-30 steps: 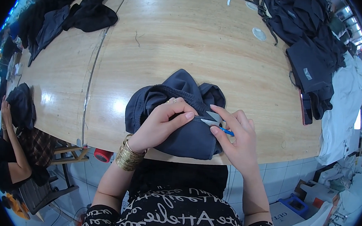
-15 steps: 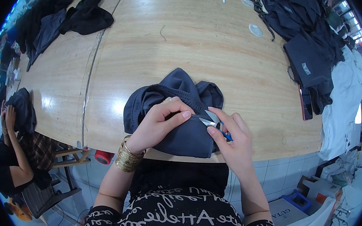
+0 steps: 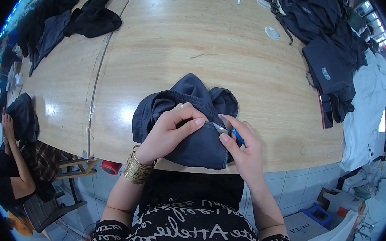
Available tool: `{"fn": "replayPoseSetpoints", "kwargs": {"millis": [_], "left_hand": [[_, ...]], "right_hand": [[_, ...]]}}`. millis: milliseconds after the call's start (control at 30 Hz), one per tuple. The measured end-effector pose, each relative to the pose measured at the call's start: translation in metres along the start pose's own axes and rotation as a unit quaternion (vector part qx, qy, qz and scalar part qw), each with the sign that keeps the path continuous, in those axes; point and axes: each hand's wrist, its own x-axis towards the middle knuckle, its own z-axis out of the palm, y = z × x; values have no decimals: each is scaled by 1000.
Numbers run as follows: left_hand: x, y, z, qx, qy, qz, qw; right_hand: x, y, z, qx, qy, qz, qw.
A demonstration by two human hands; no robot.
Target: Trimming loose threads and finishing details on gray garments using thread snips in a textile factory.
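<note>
A bunched dark navy garment [image 3: 190,102] lies on the wooden table [image 3: 186,42] at its near edge. My left hand [image 3: 169,132], with gold bangles on the wrist, pinches a fold of the fabric near its hem. My right hand [image 3: 241,147] holds small blue-handled thread snips [image 3: 228,131], whose metal tips touch the fabric right beside my left thumb.
A pile of dark garments [image 3: 323,44] and white cloth [image 3: 364,103] fills the table's right side. More dark clothes [image 3: 92,17] lie at the far left. A round white disc [image 3: 272,33] sits at the back. Another person [image 3: 10,159] sits at lower left, and boxes [image 3: 313,218] stand at lower right.
The view has shifted slightly. My hands stay on the garment, with the snips' tips still at the pinched fold.
</note>
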Motion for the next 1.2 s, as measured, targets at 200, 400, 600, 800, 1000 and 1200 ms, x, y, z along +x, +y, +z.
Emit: {"fn": "replayPoseSetpoints", "kwargs": {"millis": [200, 400, 600, 800, 1000, 1200], "left_hand": [[-1, -1, -1, 7, 4, -3, 1000], [-1, 0, -1, 9, -2, 0, 1000], [0, -1, -1, -6, -15, -10, 1000], [1, -4, 0, -8, -14, -1, 1000], [3, -2, 6, 23, -10, 11, 1000], [4, -1, 5, 34, -9, 11, 999]], "right_hand": [[0, -7, -12, -134, 11, -79, 988], [3, -1, -21, -168, 20, -158, 973], [5, 9, -18, -250, 35, -244, 936], [9, -14, -1, -81, 82, -169, 979], [13, 10, 11, -133, 43, -239, 961], [14, 8, 15, 58, 67, -100, 991]]}}
